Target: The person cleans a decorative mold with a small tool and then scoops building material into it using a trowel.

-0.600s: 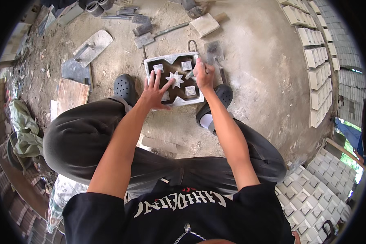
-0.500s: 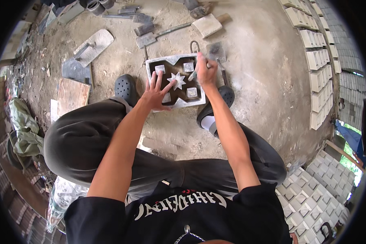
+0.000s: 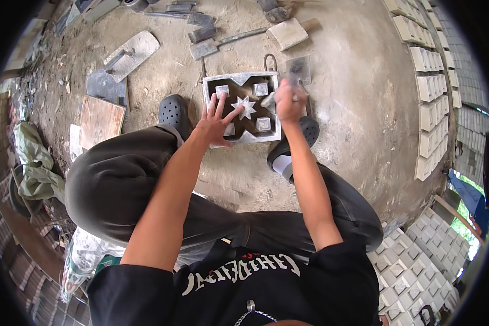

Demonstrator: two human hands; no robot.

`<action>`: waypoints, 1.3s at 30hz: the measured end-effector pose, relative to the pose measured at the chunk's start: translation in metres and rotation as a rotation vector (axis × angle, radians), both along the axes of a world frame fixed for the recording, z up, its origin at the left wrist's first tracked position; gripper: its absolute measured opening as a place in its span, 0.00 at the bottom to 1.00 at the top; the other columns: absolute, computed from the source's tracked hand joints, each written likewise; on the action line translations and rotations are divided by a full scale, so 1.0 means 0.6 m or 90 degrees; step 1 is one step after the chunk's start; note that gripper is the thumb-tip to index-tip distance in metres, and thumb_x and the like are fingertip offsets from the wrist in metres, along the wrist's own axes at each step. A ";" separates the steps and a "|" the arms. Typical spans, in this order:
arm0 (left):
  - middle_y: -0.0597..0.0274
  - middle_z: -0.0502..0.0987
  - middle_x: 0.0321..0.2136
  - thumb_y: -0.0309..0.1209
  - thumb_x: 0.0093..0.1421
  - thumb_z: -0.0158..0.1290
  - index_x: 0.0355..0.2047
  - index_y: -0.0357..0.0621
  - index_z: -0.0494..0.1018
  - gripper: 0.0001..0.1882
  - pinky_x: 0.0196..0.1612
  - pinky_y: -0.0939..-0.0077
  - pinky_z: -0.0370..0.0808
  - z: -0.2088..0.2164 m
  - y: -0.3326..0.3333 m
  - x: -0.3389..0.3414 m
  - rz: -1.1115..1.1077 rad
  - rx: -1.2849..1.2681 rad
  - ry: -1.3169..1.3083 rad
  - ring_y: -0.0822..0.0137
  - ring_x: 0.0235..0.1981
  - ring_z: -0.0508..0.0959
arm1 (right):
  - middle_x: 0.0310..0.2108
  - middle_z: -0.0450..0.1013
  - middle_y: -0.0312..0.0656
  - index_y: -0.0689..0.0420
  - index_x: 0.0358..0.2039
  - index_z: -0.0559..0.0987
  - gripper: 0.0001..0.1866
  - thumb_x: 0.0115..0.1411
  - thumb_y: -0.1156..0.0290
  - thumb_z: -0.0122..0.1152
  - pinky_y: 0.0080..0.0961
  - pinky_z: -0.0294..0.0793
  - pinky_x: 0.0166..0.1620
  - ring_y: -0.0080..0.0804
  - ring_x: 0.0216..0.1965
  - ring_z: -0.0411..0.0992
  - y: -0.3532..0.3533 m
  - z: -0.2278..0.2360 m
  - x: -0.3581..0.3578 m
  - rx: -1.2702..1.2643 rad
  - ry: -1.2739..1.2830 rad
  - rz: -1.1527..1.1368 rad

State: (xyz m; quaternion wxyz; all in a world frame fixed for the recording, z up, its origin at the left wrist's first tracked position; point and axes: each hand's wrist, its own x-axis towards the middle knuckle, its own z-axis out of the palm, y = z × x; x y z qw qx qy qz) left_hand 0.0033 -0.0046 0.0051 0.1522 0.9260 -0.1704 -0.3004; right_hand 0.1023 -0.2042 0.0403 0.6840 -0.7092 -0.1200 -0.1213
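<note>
A pale green sack [image 3: 41, 163] lay slumped at far left, near a wooden board [image 3: 101, 120] and a flat trowel [image 3: 131, 57] set on the dirt ground. A dark clog [image 3: 173, 113] stood just left of a grey mould [image 3: 263, 137], which sat on the ground between the person's feet. The left hand [image 3: 214, 124], fingers splayed wide and gripping nothing, steadied the mould's left side, its fingertips at a square block [image 3: 221, 89] and a central star [image 3: 245, 108]. At the mould's right edge, the right hand [image 3: 291, 103] was curled closed around a slim tool [image 3: 268, 101], its pale end over the cavity; motion blur hid the tool's exact shape. A second clog [image 3: 309, 130] was planted just right of the mould. Cast pale blocks [image 3: 432, 87] stood in rows at far right.
</note>
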 end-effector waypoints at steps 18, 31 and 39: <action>0.34 0.22 0.65 0.59 0.35 0.66 0.67 0.74 0.34 0.65 0.60 0.35 0.50 -0.004 0.004 0.005 -0.018 0.034 -0.015 0.29 0.65 0.28 | 0.08 0.55 0.43 0.64 0.12 0.67 0.23 0.61 0.65 0.51 0.33 0.55 0.18 0.23 0.11 0.57 0.016 -0.007 0.011 -0.149 0.085 0.000; 0.32 0.22 0.64 0.59 0.35 0.66 0.67 0.73 0.34 0.66 0.60 0.33 0.49 -0.016 0.006 0.009 -0.021 0.027 -0.039 0.28 0.64 0.28 | 0.09 0.57 0.39 0.64 0.13 0.67 0.23 0.60 0.62 0.52 0.33 0.55 0.20 0.20 0.15 0.56 0.014 -0.011 0.032 -0.208 0.238 0.061; 0.31 0.22 0.64 0.58 0.35 0.67 0.67 0.73 0.34 0.66 0.61 0.35 0.48 -0.014 0.005 0.003 -0.019 0.012 -0.020 0.27 0.64 0.27 | 0.09 0.61 0.35 0.64 0.14 0.70 0.22 0.60 0.62 0.53 0.29 0.59 0.21 0.19 0.16 0.61 0.010 -0.011 0.014 -0.185 0.173 0.017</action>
